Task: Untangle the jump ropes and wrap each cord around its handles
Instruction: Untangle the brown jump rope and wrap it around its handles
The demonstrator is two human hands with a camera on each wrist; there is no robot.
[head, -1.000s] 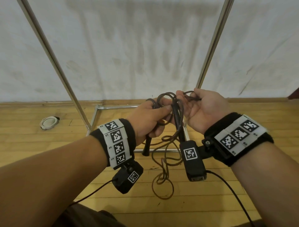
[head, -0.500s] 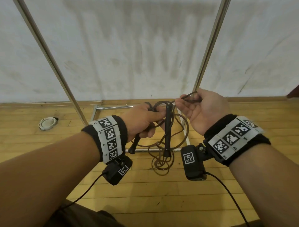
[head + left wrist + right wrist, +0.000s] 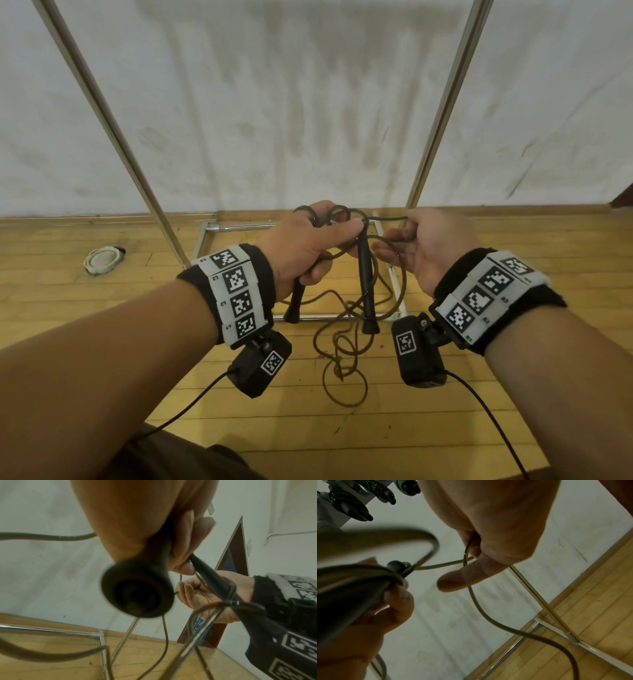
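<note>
My left hand [image 3: 308, 240] grips one black jump-rope handle [image 3: 297, 301] in its fist, and its thumb and fingers pinch the top of a second black handle [image 3: 366, 287] that hangs straight down. The flared end of the gripped handle [image 3: 137, 592] fills the left wrist view. Loops of dark brown cord [image 3: 339, 216] bunch above this hand. My right hand [image 3: 424, 240], palm up, pinches a strand of the cord [image 3: 467, 550] between thumb and fingers. The remaining cord [image 3: 342, 359] dangles in tangled loops down to the wooden floor.
A chrome rack frame [image 3: 239, 226] lies on the floor under my hands, with two slanted poles [image 3: 102, 106] rising against the white wall. A white round object [image 3: 101, 260] sits on the floor at the left. A dark red door frame [image 3: 231, 555] shows at the right.
My hands have risen slightly and drawn apart a little. The right hand has pulled its strand out to the right, and the hanging handle and loose loops have dropped lower again.
</note>
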